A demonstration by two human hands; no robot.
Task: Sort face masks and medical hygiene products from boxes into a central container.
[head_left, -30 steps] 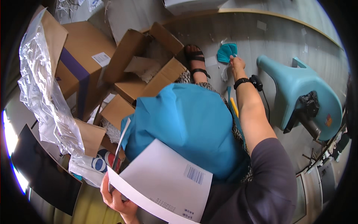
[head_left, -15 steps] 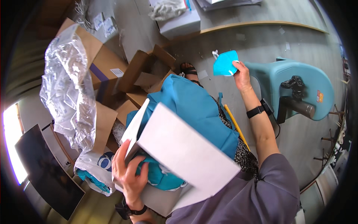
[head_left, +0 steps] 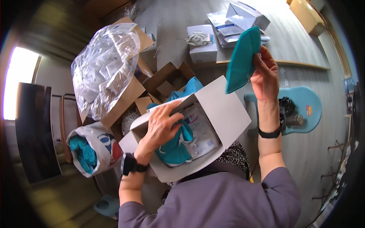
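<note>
A teal folded face mask [head_left: 242, 59] is pinched in the fingers of my right hand [head_left: 266, 76], raised at the right. In front of me a white cardboard box [head_left: 222, 110] sits with its flaps spread. Inside lie several teal face masks [head_left: 173, 151] with white loops, beside flat clear plastic packets [head_left: 203, 133]. My left hand [head_left: 162, 123] reaches over the box's left side, fingers apart and slightly bent above those masks. Whether its fingertips touch a mask I cannot tell.
A white plastic bag [head_left: 100, 152] of teal masks stands left. Behind it, clear plastic [head_left: 110, 57] with packets fills a brown carton [head_left: 123, 102]. At right, a blue-green stool [head_left: 310, 100] bears a dark bundle and a metal cylinder. White boxes [head_left: 203, 53] stand farther off.
The white box has tipped from slanted to opening upward, showing its contents. My right hand has brought the mask closer and higher; my left hand has moved from the flap over the opening.
</note>
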